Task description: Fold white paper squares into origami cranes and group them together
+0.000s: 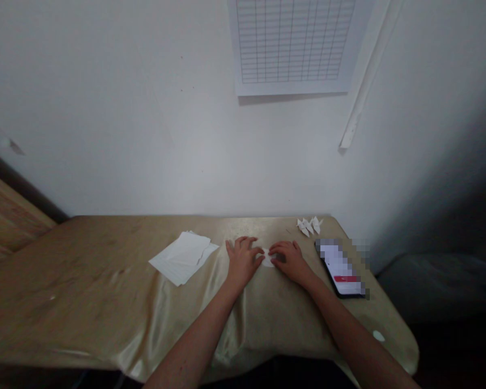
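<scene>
A small piece of white paper (268,261) lies between my two hands, low over the cloth-covered table. My left hand (243,260) has its thumb and forefinger at the paper's left edge, with the other fingers spread above. From the other side my right hand (290,261) pinches the paper's right edge between thumb and curled fingers. The fingertips cover part of the sheet, so its exact folds cannot be made out. To the left of my left hand is a loose stack of white paper sheets (180,259). Small folded white paper figures (309,226) stand beyond my right hand.
A phone (340,268) with a lit screen lies right of my right hand. A white scrap (378,336) sits near the table's (85,281) right front corner. The wall behind carries a printed grid sheet (291,43) and a cable cover (368,81).
</scene>
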`<action>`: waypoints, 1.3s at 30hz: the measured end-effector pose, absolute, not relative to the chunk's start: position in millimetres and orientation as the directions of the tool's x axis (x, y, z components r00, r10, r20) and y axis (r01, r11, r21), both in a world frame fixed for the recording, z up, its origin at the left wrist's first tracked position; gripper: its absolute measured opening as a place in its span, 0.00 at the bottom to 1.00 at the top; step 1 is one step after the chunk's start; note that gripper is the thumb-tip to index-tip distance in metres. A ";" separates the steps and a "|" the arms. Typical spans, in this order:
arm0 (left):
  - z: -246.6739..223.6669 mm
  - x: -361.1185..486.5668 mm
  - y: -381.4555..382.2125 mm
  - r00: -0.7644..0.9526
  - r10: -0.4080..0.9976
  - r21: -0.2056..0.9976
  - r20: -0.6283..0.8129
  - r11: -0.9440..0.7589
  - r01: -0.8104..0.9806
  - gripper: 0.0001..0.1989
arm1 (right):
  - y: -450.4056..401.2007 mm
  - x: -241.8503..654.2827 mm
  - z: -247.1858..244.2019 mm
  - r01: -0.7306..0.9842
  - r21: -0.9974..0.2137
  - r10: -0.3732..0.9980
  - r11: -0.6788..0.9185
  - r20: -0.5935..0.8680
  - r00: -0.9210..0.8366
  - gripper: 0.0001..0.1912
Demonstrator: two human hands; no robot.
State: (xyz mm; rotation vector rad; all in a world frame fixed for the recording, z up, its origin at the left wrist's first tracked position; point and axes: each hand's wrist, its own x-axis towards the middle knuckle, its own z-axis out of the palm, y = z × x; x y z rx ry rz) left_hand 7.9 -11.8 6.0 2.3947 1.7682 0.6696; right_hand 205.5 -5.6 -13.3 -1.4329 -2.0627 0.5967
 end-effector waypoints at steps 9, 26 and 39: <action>10.2 12.2 -13.9 0.184 0.952 0.371 0.243 -0.267 0.890 0.03 | -1.9 206.3 -12.1 0.695 -0.642 0.944 0.324 0.174 -0.279 0.12; 7.8 12.7 -12.5 0.196 0.957 0.342 0.215 -0.262 0.902 0.05 | -2.8 205.6 -12.1 0.678 -0.666 0.949 0.311 0.181 -0.258 0.14; 8.4 17.6 -16.4 0.217 0.956 0.318 0.196 -0.271 0.908 0.14 | -0.8 206.3 -16.8 0.679 -0.661 0.947 0.318 0.192 -0.257 0.15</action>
